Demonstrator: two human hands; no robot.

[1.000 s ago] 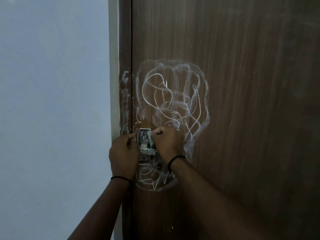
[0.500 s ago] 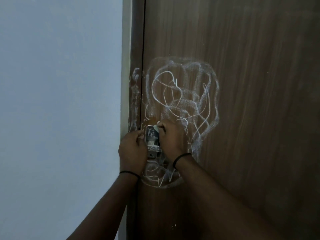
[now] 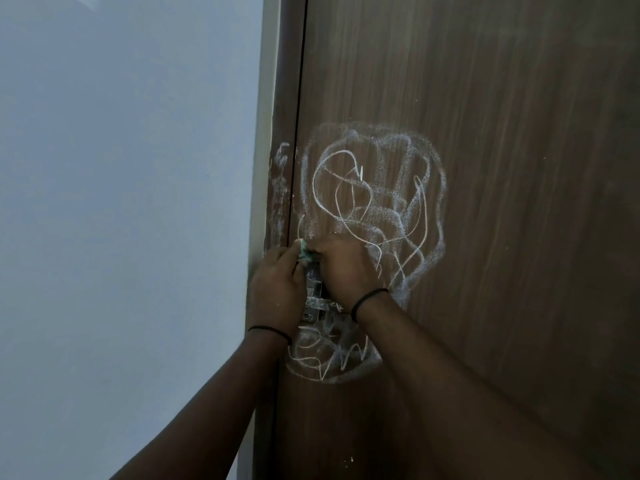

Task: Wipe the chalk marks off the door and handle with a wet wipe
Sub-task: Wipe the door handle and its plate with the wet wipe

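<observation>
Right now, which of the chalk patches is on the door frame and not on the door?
The narrow smear on the door frame, left of the dark gap. The big scribble and the lower scribble lie on the door itself.

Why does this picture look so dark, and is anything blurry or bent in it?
In the head view the light is dim and flat, with no glare; the brown door and both forearms go nearly black, while the chalk marks stand out white. The wide lens tilts the door frame. The wet wipe between the left hand and right hand is soft, like the handle.
</observation>
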